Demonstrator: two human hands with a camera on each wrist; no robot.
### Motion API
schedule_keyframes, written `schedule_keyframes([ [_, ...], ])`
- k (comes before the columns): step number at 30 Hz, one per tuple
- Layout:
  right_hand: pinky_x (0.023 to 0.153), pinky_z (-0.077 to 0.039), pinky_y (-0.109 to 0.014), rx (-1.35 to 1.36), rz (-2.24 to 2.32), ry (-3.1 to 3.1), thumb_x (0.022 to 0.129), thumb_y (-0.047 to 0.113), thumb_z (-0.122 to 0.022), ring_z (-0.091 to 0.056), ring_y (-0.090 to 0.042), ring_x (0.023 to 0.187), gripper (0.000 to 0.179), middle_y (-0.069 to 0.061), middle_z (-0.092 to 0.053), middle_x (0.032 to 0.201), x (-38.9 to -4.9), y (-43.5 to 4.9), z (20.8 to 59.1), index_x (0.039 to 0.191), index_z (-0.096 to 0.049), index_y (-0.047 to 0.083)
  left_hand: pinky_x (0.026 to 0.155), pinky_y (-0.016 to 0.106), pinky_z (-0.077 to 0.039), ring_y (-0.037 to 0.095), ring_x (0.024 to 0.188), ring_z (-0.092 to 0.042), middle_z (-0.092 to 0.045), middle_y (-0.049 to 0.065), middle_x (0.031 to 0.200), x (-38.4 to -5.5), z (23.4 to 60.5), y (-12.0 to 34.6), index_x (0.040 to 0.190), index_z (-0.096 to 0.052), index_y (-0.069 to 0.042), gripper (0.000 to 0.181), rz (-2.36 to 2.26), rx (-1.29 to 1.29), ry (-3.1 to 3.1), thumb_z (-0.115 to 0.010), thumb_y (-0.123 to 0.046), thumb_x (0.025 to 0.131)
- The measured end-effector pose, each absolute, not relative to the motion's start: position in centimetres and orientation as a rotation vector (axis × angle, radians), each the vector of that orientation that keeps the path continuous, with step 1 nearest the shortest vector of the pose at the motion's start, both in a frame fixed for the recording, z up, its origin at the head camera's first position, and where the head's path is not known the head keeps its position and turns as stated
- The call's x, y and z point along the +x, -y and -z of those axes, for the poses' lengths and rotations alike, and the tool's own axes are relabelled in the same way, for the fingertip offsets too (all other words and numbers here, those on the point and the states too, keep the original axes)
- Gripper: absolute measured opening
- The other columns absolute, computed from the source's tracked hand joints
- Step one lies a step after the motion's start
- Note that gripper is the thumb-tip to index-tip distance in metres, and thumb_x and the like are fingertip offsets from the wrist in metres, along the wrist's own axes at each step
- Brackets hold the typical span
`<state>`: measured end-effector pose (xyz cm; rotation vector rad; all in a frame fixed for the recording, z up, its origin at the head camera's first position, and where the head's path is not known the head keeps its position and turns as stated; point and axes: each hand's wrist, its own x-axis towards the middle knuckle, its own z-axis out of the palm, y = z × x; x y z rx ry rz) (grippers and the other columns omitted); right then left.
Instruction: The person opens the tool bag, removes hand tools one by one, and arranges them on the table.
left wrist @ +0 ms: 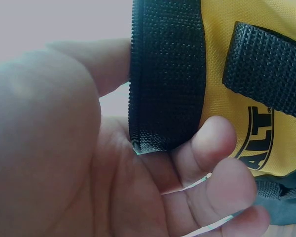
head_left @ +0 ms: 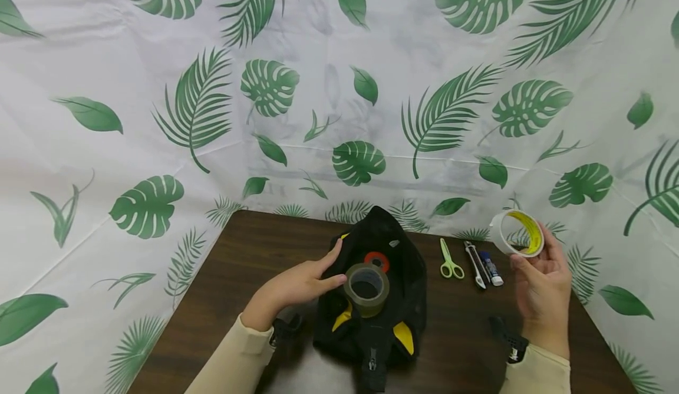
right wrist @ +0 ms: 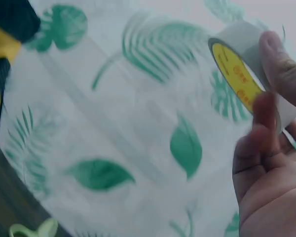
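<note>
A black and yellow zippered tool bag [head_left: 411, 258] stands on the table with its mouth gaping. My left hand [head_left: 297, 285] holds the bag's left rim; in the left wrist view the thumb goes behind the zippered edge [left wrist: 167, 74] while the fingers curl along the yellow outside. Inside the bag are a brown packing tape roll [head_left: 373, 307] and a smaller red roll [head_left: 386, 260]. Off to the right, my right hand [head_left: 546, 291] grips a white tape roll [head_left: 497, 237] with a yellow inner core, raised above the table. Thumb and fingers pinch its wall in the right wrist view.
Right of the bag lie light green scissors [head_left: 448, 264], a utility knife [head_left: 475, 267] and a small blue-capped tube [head_left: 493, 273]. Behind the dark wooden table [head_left: 265, 235] hangs a white leaf-print sheet [head_left: 318, 117].
</note>
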<state>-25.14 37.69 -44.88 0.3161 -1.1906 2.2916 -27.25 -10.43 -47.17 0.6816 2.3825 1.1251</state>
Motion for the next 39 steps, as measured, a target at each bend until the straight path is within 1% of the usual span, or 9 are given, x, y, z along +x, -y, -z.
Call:
schedule_keyframes([
  [5,0.061,-0.06,-0.018,0.036,-2.219,1.222,0.091,-0.025,-0.069,-0.072,-0.019,0.109,0.076,-0.016,-0.054,0.163,-25.2,-41.0,46.9,0.159,-0.056,0.005,0.13,0.058,-0.036,0.033,0.16,-0.044,-0.028,0.007,0.18,-27.3,47.1,10.3,0.175,0.003,-0.04,0.089,-1.125,0.689,-2.382,-0.051,-0.065,0.11],
  [11,0.057,-0.056,-0.016,-0.237,-2.124,1.261,0.089,-0.016,-0.078,-0.071,-0.01,0.092,0.075,-0.003,-0.051,0.169,-25.4,-44.9,51.1,0.155,-0.063,0.015,0.129,0.06,-0.036,0.035,0.16,-0.044,-0.029,0.008,0.18,-27.2,47.1,10.2,0.176,0.002,-0.039,0.089,-1.13,0.678,-2.385,-0.052,-0.064,0.11],
  [14,0.045,-0.043,-0.022,-0.392,-2.055,1.297,0.086,-0.011,-0.085,-0.065,-0.009,0.096,0.076,0.003,-0.051,0.169,-25.5,-46.3,53.4,0.153,-0.066,0.019,0.13,0.06,-0.036,0.036,0.16,-0.043,-0.029,0.009,0.179,-27.1,47.1,10.2,0.175,0.003,-0.039,0.089,-1.133,0.673,-2.385,-0.052,-0.064,0.11],
  [17,0.044,-0.039,-0.022,-0.545,-1.984,1.369,0.083,-0.005,-0.092,-0.059,-0.007,0.122,0.079,0.005,-0.048,0.171,-25.7,-47.3,55.2,0.153,-0.066,0.023,0.13,0.061,-0.035,0.036,0.16,-0.043,-0.029,0.009,0.179,-27.0,47.1,10.2,0.175,0.003,-0.041,0.088,-1.136,0.67,-2.385,-0.052,-0.064,0.11],
  [20,0.051,-0.042,-0.013,-0.68,-1.867,1.517,0.083,0.007,-0.096,-0.053,-0.004,0.139,0.081,0.007,-0.046,0.172,-26.0,-48.0,56.4,0.155,-0.064,0.028,0.13,0.06,-0.035,0.036,0.161,-0.042,-0.028,0.009,0.18,-27.0,47.1,10.2,0.174,0.004,-0.042,0.088,-1.135,0.674,-2.382,-0.052,-0.064,0.11],
  [25,0.068,-0.046,-0.005,-0.783,-1.683,1.678,0.084,0.018,-0.097,-0.054,-0.009,0.135,0.084,0.0,-0.052,0.168,-26.6,-48.3,57.8,0.158,-0.059,0.026,0.13,0.061,-0.034,0.036,0.161,-0.041,-0.028,0.009,0.18,-27.1,47.2,10.1,0.175,0.003,-0.039,0.089,-1.137,0.683,-2.382,-0.052,-0.064,0.11],
  [34,0.063,-0.05,-0.009,-0.915,-1.477,1.89,0.089,0.028,-0.093,-0.056,0.004,0.081,0.088,-0.008,-0.049,0.161,-26.5,-47.9,58.6,0.162,-0.044,0.018,0.13,0.061,-0.035,0.035,0.161,-0.042,-0.029,0.008,0.179,-27.0,47.3,10.4,0.176,0.003,-0.037,0.09,-1.131,0.685,-2.379,-0.052,-0.064,0.11],
  [37,0.093,-0.056,-0.018,-0.937,-1.405,1.958,0.092,0.034,-0.09,-0.064,-0.005,0.103,0.088,-0.009,-0.043,0.164,-26.3,-47.6,58.6,0.165,-0.044,0.015,0.13,0.061,-0.035,0.035,0.161,-0.042,-0.029,0.008,0.179,-26.9,47.2,10.4,0.176,0.003,-0.038,0.089,-1.134,0.684,-2.373,-0.052,-0.064,0.11],
  [39,0.108,-0.049,-0.025,-0.954,-1.359,1.985,0.092,0.037,-0.089,-0.055,-0.01,0.117,0.088,-0.007,-0.044,0.155,-26.1,-47.5,58.5,0.164,-0.045,0.011,0.13,0.061,-0.034,0.035,0.161,-0.041,-0.029,0.009,0.179,-26.8,47.2,10.4,0.176,0.002,-0.037,0.089,-1.135,0.683,-2.371,-0.053,-0.063,0.11],
])
